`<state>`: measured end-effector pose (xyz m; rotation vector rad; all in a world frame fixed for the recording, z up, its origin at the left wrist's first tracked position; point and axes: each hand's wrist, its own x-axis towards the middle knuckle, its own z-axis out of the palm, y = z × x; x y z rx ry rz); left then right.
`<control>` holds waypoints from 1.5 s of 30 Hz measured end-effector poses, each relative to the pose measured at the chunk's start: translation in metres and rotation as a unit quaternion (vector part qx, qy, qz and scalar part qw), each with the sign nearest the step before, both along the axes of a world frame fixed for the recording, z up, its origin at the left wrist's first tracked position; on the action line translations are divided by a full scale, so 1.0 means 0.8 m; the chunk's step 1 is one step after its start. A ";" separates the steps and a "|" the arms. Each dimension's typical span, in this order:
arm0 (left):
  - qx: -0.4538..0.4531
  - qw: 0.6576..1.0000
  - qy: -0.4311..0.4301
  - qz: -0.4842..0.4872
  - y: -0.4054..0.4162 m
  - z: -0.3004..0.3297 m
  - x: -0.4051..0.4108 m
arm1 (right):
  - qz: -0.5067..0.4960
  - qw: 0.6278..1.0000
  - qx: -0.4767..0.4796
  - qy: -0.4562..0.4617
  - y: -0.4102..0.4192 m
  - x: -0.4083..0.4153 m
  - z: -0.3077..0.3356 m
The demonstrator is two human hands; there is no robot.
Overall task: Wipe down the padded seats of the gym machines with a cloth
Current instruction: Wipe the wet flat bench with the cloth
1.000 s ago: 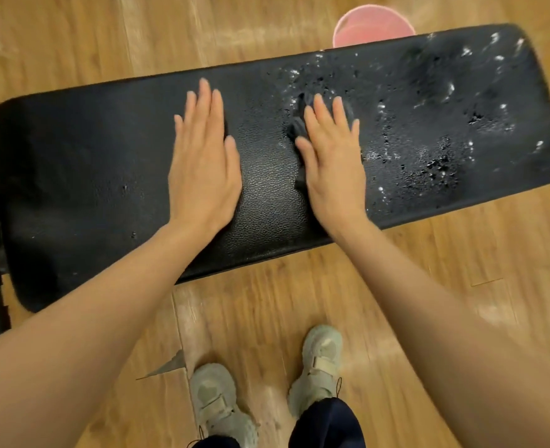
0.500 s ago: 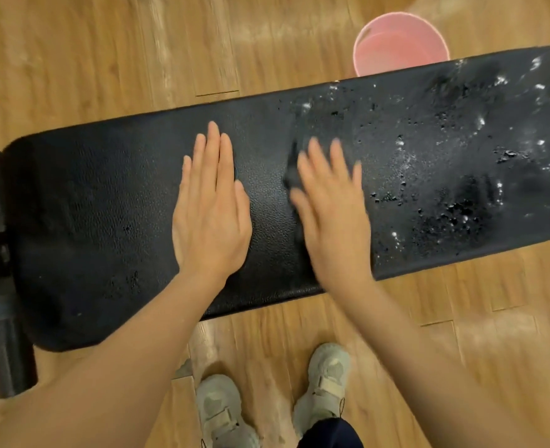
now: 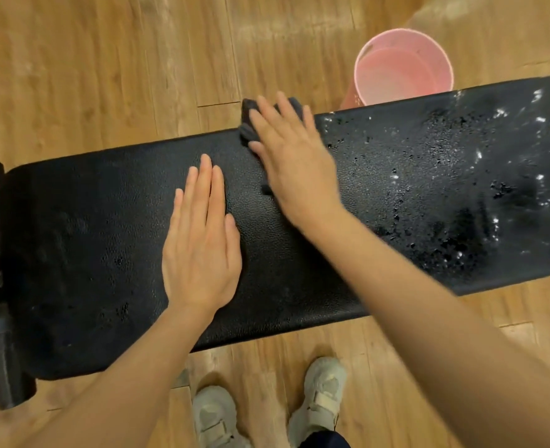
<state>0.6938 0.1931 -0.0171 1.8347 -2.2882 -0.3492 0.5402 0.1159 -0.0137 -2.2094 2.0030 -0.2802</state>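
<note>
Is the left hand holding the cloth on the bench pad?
No, the left hand lies flat and bare on the black bench pad, while the right hand presses the dark cloth at the far edge.

Bucket (image 3: 403, 72) behind bench (image 3: 105, 240); shoes (image 3: 267, 412) before it.

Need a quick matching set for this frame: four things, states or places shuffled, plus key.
Things:
1. left hand
2. right hand
3. cloth
4. pink bucket

States/places:
A. on the floor beyond the bench
B. flat on the dry part of the pad
C. pressed under fingers at the pad's far edge
D. pressing down on the cloth

Pairs: 1-B, 2-D, 3-C, 4-A
</note>
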 end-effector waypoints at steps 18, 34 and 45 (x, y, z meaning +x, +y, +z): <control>-0.004 1.000 0.006 0.003 0.000 -0.003 -0.001 | -0.253 0.967 -0.007 0.013 0.007 -0.099 0.008; -0.004 1.000 -0.001 -0.002 -0.001 -0.004 0.000 | -0.116 0.993 0.000 0.026 0.110 0.015 0.001; -0.018 1.000 0.011 -0.006 0.000 -0.007 0.001 | -0.219 0.976 -0.011 0.010 0.150 0.007 0.001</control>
